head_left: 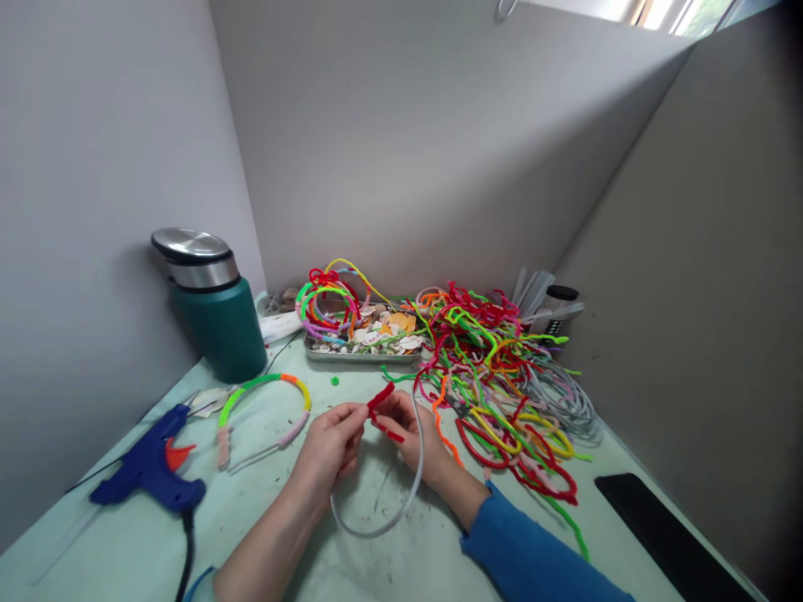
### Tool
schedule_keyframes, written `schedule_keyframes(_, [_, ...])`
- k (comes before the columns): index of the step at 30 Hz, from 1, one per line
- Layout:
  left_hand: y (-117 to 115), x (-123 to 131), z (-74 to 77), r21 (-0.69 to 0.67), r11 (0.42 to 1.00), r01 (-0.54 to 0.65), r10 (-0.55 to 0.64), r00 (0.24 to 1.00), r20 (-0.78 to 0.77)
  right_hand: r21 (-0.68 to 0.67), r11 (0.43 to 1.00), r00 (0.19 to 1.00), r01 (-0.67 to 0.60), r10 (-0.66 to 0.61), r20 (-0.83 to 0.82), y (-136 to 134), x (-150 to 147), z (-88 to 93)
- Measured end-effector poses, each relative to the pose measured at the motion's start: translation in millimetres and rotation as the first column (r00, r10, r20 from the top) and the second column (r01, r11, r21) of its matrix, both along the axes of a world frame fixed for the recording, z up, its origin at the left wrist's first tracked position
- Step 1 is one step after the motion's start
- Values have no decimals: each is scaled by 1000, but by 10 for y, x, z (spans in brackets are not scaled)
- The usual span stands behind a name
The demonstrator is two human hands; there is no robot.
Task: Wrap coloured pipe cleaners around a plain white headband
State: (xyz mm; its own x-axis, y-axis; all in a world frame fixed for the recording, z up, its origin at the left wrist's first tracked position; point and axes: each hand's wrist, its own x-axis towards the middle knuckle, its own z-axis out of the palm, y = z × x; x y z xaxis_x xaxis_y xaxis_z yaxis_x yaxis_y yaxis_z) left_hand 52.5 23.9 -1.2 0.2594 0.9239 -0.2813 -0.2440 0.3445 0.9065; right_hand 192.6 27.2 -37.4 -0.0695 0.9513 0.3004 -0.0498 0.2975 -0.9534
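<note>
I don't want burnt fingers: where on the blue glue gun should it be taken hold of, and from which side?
By the handle of the blue glue gun, the limb the black cord leaves, near-side of the orange trigger. The gun lies flat on its side, handle towards the person, so probably come down from above on the near side with the left hand, the closer one.

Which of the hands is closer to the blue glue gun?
Left. The left hand, pinching the red pipe cleaner, is across bare table to the right of the blue glue gun. The right hand, pinching it too, is farther, beyond the left hand.
</note>
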Motion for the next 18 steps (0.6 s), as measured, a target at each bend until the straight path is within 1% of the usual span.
schedule_keyframes(3, [-5, -9, 23, 5, 1000, 5, -5, 1000, -30, 9, 1000, 1000, 17, -17, 11, -5, 5, 8])
schedule_keyframes(8, [5, -23, 41, 9, 1000, 21, -21, 998, -64, -2, 1000, 999, -29, 28, -16, 12, 14, -27])
schedule_keyframes(15, [10, -47, 26, -5, 999, 44, -44, 998, -36, 12, 999, 999, -39, 39, 7, 16, 47, -17])
schedule_keyframes(18, [17, -55, 23, -9, 999, 49, -49, 998, -50, 3, 1000, 1000, -27, 27, 13, 18, 52, -13])
